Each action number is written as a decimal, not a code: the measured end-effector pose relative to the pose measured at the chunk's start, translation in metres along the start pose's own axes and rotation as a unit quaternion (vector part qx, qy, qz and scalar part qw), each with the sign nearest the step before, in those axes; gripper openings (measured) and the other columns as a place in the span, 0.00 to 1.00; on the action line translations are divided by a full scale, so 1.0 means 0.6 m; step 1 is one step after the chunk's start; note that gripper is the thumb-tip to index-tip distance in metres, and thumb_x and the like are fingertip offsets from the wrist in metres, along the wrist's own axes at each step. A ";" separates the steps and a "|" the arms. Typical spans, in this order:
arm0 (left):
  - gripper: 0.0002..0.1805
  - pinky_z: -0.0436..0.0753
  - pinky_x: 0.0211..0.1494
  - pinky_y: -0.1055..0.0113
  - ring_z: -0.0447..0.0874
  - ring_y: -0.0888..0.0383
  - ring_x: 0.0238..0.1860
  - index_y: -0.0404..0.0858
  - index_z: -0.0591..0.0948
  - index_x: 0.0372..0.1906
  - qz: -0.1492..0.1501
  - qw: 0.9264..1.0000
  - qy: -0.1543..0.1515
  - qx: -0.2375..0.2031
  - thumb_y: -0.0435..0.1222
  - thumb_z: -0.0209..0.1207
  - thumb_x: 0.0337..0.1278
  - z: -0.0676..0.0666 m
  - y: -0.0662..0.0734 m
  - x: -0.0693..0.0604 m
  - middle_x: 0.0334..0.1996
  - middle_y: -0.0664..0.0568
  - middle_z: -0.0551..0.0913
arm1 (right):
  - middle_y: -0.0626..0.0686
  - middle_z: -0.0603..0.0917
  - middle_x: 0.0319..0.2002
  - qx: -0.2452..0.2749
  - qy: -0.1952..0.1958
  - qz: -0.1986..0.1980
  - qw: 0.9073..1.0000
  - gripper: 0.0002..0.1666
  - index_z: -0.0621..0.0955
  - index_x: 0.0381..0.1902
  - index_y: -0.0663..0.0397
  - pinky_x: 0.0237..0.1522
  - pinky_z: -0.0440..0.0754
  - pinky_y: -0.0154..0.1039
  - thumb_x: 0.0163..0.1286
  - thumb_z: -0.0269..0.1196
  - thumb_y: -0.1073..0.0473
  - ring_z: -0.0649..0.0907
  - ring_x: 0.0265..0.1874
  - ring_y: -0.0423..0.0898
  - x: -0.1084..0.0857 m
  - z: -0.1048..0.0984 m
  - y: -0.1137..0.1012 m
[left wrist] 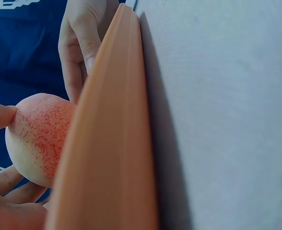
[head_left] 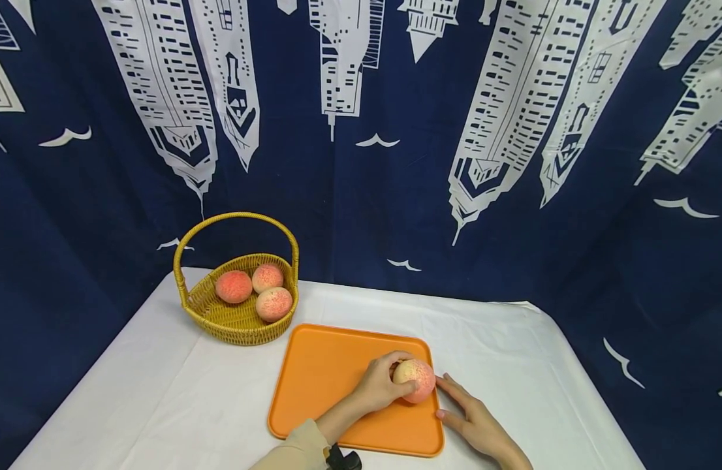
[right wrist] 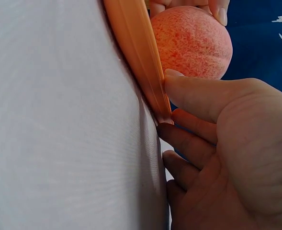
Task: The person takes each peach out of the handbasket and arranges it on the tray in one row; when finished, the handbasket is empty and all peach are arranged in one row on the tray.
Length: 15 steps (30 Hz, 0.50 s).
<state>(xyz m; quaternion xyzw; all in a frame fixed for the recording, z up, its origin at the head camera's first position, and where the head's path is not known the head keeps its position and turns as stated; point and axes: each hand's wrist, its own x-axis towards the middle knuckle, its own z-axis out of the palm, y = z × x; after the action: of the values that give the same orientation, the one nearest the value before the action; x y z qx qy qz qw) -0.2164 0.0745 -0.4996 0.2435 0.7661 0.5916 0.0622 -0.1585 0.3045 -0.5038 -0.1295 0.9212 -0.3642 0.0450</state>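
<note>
A pale yellow and pink peach (head_left: pixel 414 380) is held in my left hand (head_left: pixel 382 385), the thumb on its near side and the fingers round the back. It is over the right part of an orange tray (head_left: pixel 326 365); whether it touches the tray I cannot tell. My right hand (head_left: pixel 475 418) lies at the tray's right edge. In the right wrist view, the thumb (right wrist: pixel 193 91) touches the rim and the loosely bent fingers are beside the edge. The left wrist view shows the peach (left wrist: pixel 40 136) between the left thumb and fingers, partly hidden by the tray's side.
A yellow wicker basket (head_left: pixel 243 336) with a tall handle stands behind and left of the tray. Three peaches lie in it, one redder peach (head_left: pixel 234 287) to the left. White cloth (head_left: pixel 161 391) covers the table, and a dark blue patterned curtain (head_left: pixel 349 209) hangs behind.
</note>
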 end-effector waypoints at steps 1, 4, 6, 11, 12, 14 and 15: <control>0.25 0.81 0.47 0.73 0.83 0.60 0.47 0.39 0.78 0.57 -0.003 1.000 -0.001 0.000 0.38 0.68 0.52 0.000 0.000 0.000 0.54 0.45 0.82 | 0.63 0.66 0.72 0.001 0.000 0.000 1.000 0.34 0.70 0.70 0.46 0.66 0.62 0.66 0.68 0.63 0.47 0.63 0.72 0.62 0.000 0.000 0.000; 0.25 0.81 0.47 0.72 0.83 0.58 0.48 0.38 0.77 0.58 -0.009 1.000 -0.006 -0.002 0.38 0.68 0.54 -0.001 0.002 -0.001 0.54 0.44 0.82 | 0.63 0.65 0.72 0.004 -0.001 0.005 1.000 0.35 0.70 0.70 0.46 0.66 0.62 0.65 0.68 0.63 0.47 0.63 0.72 0.62 0.000 -0.001 -0.001; 0.25 0.81 0.48 0.72 0.83 0.58 0.49 0.38 0.78 0.57 -0.010 1.000 -0.008 -0.003 0.39 0.68 0.55 0.000 0.003 -0.001 0.54 0.45 0.82 | 0.63 0.65 0.72 0.004 -0.001 0.009 1.000 0.35 0.70 0.70 0.47 0.67 0.63 0.64 0.68 0.63 0.47 0.63 0.72 0.61 0.000 -0.001 -0.001; 0.24 0.81 0.50 0.72 0.84 0.55 0.51 0.39 0.78 0.57 -0.010 1.000 -0.016 -0.012 0.39 0.68 0.55 0.001 0.004 -0.001 0.54 0.46 0.81 | 0.62 0.65 0.72 -0.003 -0.001 0.014 1.000 0.35 0.70 0.70 0.49 0.68 0.66 0.56 0.68 0.63 0.46 0.63 0.72 0.59 0.000 -0.001 -0.001; 0.24 0.81 0.50 0.72 0.84 0.55 0.51 0.39 0.77 0.57 -0.009 1.000 -0.017 -0.014 0.39 0.68 0.56 0.001 0.004 -0.001 0.55 0.46 0.81 | 0.62 0.65 0.72 -0.003 -0.002 0.015 1.000 0.35 0.70 0.70 0.49 0.68 0.66 0.55 0.67 0.63 0.46 0.63 0.72 0.59 0.001 -0.001 -0.001; 0.25 0.81 0.50 0.72 0.84 0.55 0.51 0.38 0.77 0.58 -0.008 1.000 -0.019 -0.013 0.40 0.68 0.56 0.000 0.004 -0.001 0.55 0.46 0.81 | 0.63 0.65 0.72 -0.003 -0.003 0.016 1.000 0.35 0.70 0.70 0.49 0.68 0.65 0.56 0.67 0.63 0.46 0.63 0.72 0.59 0.001 0.000 -0.001; 0.25 0.81 0.49 0.73 0.83 0.56 0.49 0.38 0.77 0.58 -0.007 1.000 -0.019 -0.010 0.40 0.68 0.56 -0.001 0.004 -0.002 0.55 0.46 0.81 | 0.63 0.65 0.72 -0.002 -0.003 0.017 1.000 0.35 0.70 0.70 0.50 0.68 0.65 0.57 0.68 0.63 0.46 0.63 0.72 0.59 0.001 0.000 -0.001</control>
<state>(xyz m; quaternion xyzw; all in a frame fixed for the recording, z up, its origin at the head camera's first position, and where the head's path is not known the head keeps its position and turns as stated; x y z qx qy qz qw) -0.2152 0.0738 -0.4974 0.2487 0.7606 0.5938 0.0835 -0.1591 0.3041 -0.5033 -0.1148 0.9238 -0.3611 0.0541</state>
